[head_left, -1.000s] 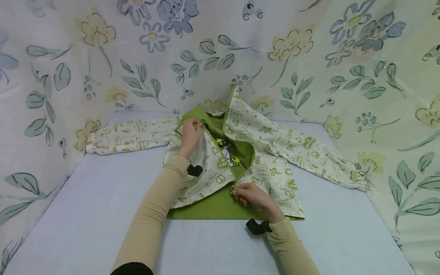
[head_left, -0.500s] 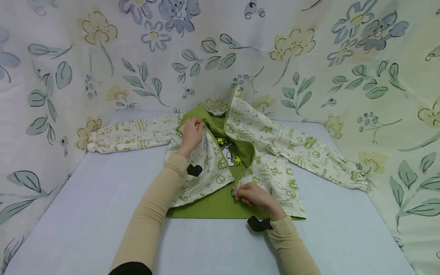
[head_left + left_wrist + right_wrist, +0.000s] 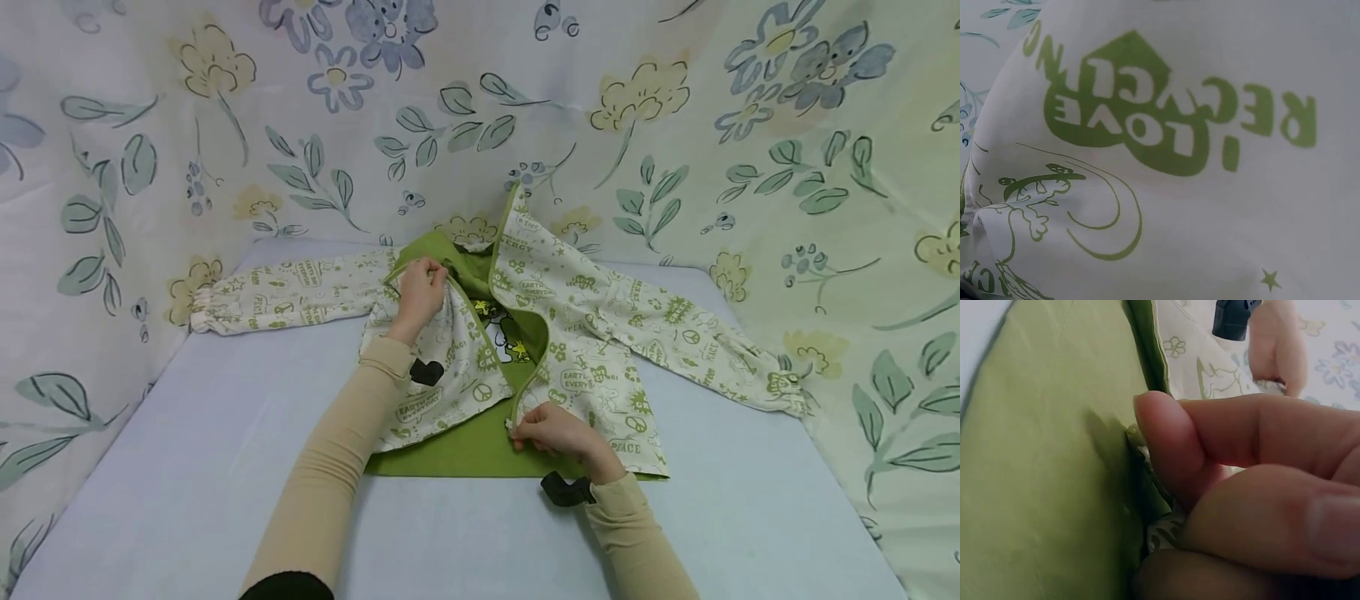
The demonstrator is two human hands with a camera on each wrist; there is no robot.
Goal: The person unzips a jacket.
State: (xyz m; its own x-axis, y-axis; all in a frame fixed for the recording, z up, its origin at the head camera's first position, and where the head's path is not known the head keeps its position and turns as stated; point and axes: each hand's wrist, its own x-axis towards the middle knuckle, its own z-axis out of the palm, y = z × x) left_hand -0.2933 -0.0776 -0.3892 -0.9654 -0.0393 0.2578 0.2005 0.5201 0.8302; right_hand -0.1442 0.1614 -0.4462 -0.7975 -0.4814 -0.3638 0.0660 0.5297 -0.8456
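Note:
A white jacket (image 3: 592,367) with green print and a green lining (image 3: 450,454) lies spread on its back, its zip front partly parted. Near the collar, my left hand (image 3: 420,296) pinches the upper edge of the left front panel (image 3: 457,375). Lower down, my right hand (image 3: 551,429) pinches the bottom corner of the other panel's zip edge (image 3: 531,387). Thumb and finger cover most of that corner in the right wrist view, over the green lining (image 3: 1041,456). Only printed jacket cloth (image 3: 1241,212) fills the left wrist view.
Both sleeves, the left one (image 3: 292,296) and the right one (image 3: 697,350), stretch out sideways. A pale sheet (image 3: 225,417) covers the table. Floral cloth (image 3: 480,108) hangs behind and at the sides. A cartoon print (image 3: 502,333) shows inside the jacket's opening.
My right hand has drawn the zip edge's bottom corner slightly down, and that edge lies a little straighter. My left hand stays about where it was at the collar.

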